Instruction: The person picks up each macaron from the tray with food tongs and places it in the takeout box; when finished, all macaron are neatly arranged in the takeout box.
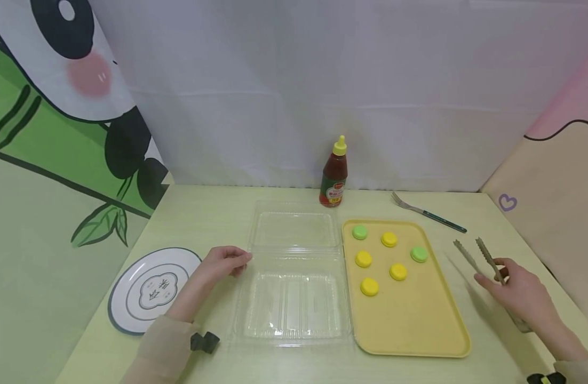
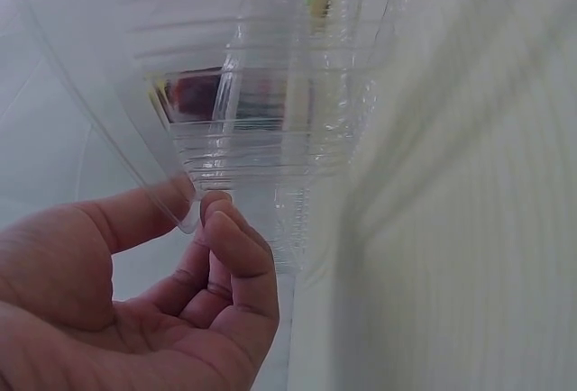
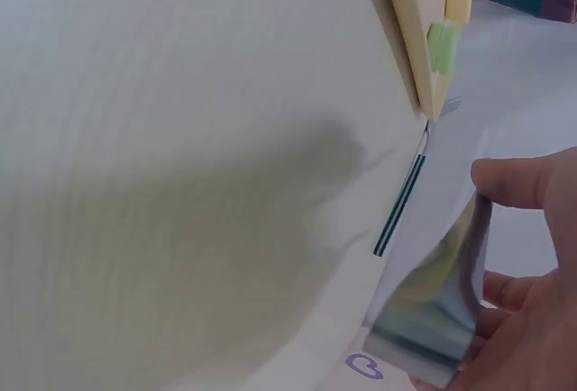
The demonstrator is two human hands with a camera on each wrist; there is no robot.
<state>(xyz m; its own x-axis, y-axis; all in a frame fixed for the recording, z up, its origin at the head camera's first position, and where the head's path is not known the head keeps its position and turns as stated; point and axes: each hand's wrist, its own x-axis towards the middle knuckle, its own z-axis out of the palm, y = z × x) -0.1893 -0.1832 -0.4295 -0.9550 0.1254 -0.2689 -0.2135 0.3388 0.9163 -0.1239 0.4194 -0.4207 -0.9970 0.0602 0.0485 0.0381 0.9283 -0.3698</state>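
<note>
I have the right hand (image 1: 522, 290) gripping one pair of tongs (image 1: 491, 261), tips apart; the single tray (image 1: 414, 322), long axis running forward, lies just left of it, nearer than to my left hand (image 1: 224, 262). It bears four yellow discs (image 1: 398, 271), two green discs (image 1: 419, 254). My left hand pinches one opened clear container (image 1: 294, 306), rightward of it.

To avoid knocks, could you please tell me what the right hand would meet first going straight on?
The right hand, tongs leading, would probably meet the green-handled fork first, though it may pass above.
</note>
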